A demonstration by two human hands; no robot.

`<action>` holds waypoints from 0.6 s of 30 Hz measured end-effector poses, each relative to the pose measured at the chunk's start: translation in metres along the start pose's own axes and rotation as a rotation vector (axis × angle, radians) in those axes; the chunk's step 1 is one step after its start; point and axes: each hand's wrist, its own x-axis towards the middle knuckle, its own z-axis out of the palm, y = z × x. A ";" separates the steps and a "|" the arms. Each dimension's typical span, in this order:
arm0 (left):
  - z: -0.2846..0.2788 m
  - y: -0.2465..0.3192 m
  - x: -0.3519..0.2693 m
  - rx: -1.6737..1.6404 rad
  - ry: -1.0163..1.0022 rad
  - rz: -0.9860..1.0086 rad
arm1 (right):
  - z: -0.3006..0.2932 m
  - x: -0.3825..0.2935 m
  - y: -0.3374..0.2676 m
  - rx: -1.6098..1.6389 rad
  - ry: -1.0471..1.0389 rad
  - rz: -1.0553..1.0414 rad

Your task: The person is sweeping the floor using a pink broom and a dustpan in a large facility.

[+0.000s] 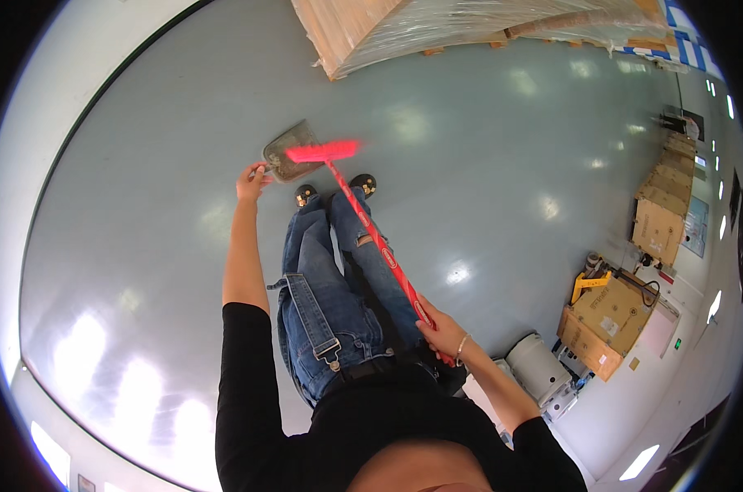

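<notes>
My left hand [252, 181] grips the short handle end of a grey, dirt-marked dustpan [291, 147], which lies tilted beyond my shoes. My right hand [443, 333] is closed around the upper part of a broom's red patterned stick, close to my waist. The red broom [388, 256] reaches away from me, and its bright red head [323, 151], slightly blurred, overlaps the dustpan's opening. Whether the bristles touch the pan or hang above it, I cannot tell. Some pale debris seems to lie in the pan near its handle.
Smooth grey floor [469, 160] surrounds my shoes [363, 184]. A film-wrapped wooden crate on a pallet [402, 31] stands ahead. Cardboard boxes [657, 227], a yellow pallet-truck handle [591, 284] and a grey-white bin [536, 367] stand to the right. A white wall [45, 123] curves along the left.
</notes>
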 end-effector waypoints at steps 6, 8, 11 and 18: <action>-0.014 -0.009 -0.007 0.028 0.052 0.033 | -0.010 -0.027 0.012 0.283 -0.084 0.077; -0.018 -0.022 -0.018 -0.028 0.027 0.084 | -0.010 -0.032 0.016 0.304 -0.081 0.085; -0.019 -0.053 -0.044 -0.060 0.048 0.089 | -0.014 -0.041 0.018 0.317 -0.048 0.077; -0.044 -0.083 -0.076 -0.015 0.132 0.212 | -0.034 -0.028 0.019 0.349 0.076 0.000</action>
